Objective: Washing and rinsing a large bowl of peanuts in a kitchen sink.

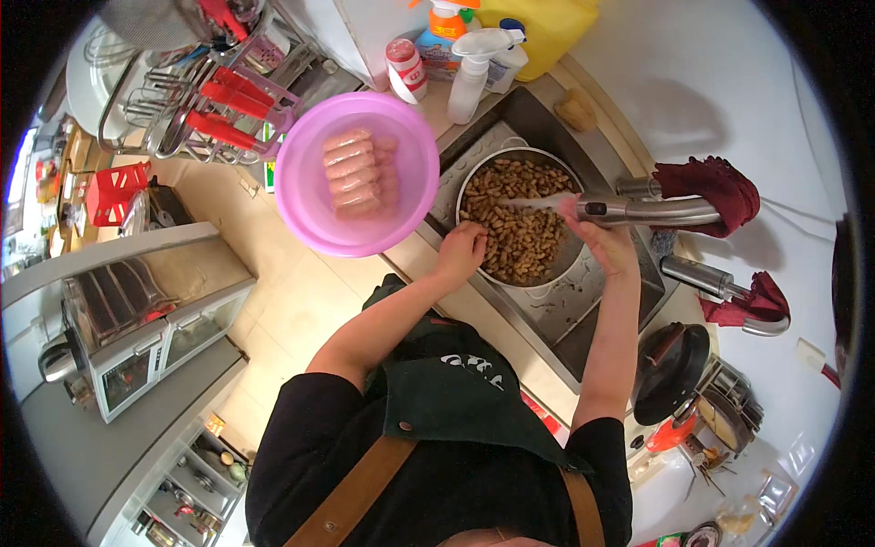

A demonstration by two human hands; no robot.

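Note:
A round metal pot (571, 257) with two loop handles sits in the steel sink (591, 314). Small brown pieces (524, 242) fill much of it; I cannot make out their kind. My left hand (465, 248) has its fingers curled over the pot's near-left rim. At the right, my right hand (603, 242) grips the end of the metal faucet (629, 211), from which water streams left across the brown pieces. Left of the sink, a pink plastic basin (301, 214) holds several wrapped pale-pink rolls (351, 173).
Behind the sink stand a clear spray bottle (469, 82), a red-and-white can (406, 66) and a yellow container (556, 32). Red-handled utensils (228, 100) fill a rack at upper left. A dark pan (673, 374) leans right of the sink. Dark red cloths (711, 191) drape the taps.

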